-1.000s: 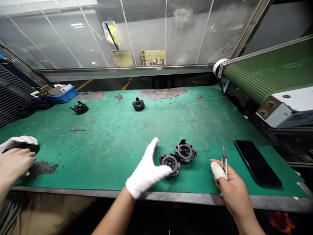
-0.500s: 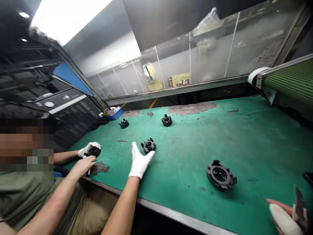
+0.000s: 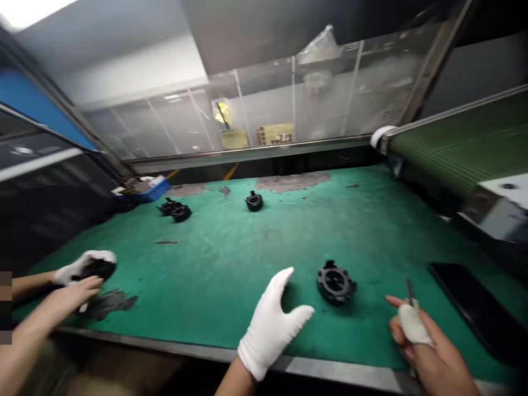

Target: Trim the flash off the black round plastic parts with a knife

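My left hand, in a white glove, is open and holds nothing, its thumb and fingers spread towards a round black plastic part. That part lies on the green work surface just right of the glove, with a gap between them. My right hand is closed around a small knife, its blade pointing up and away from me. The handle is mostly hidden in my fingers. A pale cover wraps my right thumb.
A dark flat slab lies at the right. Further round black parts rest towards the back, near a blue bin. At the left, a co-worker's hands hold another. A green conveyor belt rises at back right.
My left hand has let go of a black part, which now sits beside another at the back left. The hand has moved right, to the nearer part. The view has turned right.
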Demonstrator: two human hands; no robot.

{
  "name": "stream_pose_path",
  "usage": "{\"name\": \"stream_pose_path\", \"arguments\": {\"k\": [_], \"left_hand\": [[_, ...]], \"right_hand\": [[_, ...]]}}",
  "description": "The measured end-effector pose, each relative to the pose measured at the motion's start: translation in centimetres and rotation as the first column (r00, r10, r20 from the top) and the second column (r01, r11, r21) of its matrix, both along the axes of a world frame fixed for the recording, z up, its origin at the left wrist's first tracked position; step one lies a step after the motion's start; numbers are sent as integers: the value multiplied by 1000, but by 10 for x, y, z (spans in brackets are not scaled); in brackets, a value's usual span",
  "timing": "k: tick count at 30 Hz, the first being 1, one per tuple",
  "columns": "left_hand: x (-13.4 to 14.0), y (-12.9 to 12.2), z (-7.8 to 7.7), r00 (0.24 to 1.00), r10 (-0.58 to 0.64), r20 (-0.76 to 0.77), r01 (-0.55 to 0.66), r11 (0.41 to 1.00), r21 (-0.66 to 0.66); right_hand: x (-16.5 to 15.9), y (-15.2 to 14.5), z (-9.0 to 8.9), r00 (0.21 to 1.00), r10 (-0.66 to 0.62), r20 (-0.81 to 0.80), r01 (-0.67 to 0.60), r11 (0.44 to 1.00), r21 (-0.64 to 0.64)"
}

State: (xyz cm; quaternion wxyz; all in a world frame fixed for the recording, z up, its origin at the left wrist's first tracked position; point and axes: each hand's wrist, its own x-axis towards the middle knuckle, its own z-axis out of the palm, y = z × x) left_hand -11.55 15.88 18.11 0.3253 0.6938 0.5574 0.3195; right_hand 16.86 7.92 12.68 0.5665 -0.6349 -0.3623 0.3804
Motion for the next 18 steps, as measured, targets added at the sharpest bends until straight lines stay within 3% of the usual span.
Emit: {"name": "stream_pose_path", "arguments": {"k": [4,8,11,13,18], "left_hand": [[72,17,7,968,-251,-21,252,967,44],[100,40,13,953,-296,-66,300,952,61],[89,32,13,956,-273,-105,280,958,55],[71,14,8,956,-238,-172,252,966,62],[38,-31,-9,955,-197,-224,219,972,81]], "right_hand": [[-13,2,21,995,-40,-93,42,999,25],[-11,-4,29,997,0,-83,2,1000,28],[-2,-17,36,986,138,96,-134,990,-45],[4,-29,43,926,264,270,-244,964,-108],[9,-45,61,598,575,558,-517,809,-280]]}}
